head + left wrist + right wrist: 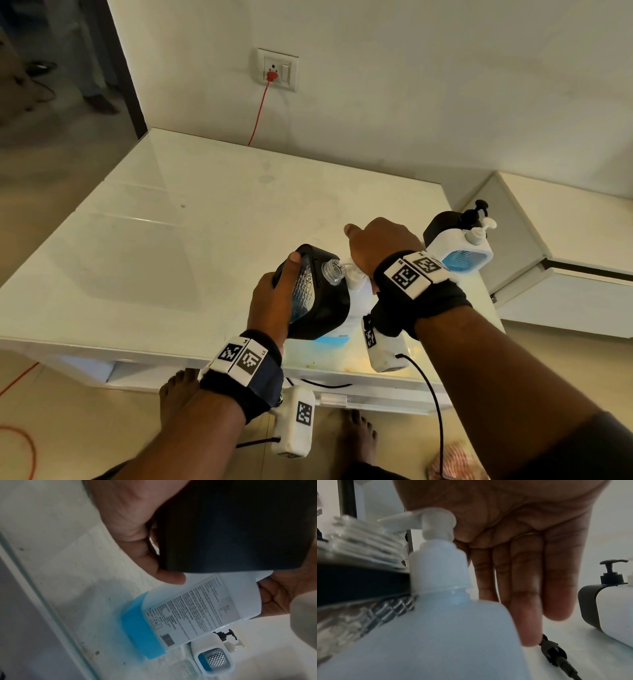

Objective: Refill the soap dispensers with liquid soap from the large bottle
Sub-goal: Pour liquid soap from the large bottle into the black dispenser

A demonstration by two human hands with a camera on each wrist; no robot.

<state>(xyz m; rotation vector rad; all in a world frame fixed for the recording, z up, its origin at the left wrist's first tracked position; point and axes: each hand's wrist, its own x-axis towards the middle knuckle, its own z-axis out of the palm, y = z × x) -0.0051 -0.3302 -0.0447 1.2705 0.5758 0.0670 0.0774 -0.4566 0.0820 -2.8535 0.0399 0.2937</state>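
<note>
Left hand [270, 301] gripping black dispenser [322, 308], uncapped

I hold a black dispenser [317, 294] tilted, its clear neck open. Touching its right side stands the large white bottle [197, 609] with blue soap low inside and its pump on. Far right stand a white dispenser [459, 248] and another black one [442, 222].

The dispenser [318, 294] in the left hand's [270, 301] grip is black, with a clear diamond-textured window over blue soap. The bottle [197, 609] beside it is white, blue at its base, its label printed with fine black text. The pump [436, 524] under the right palm [513, 520] is white.
</note>
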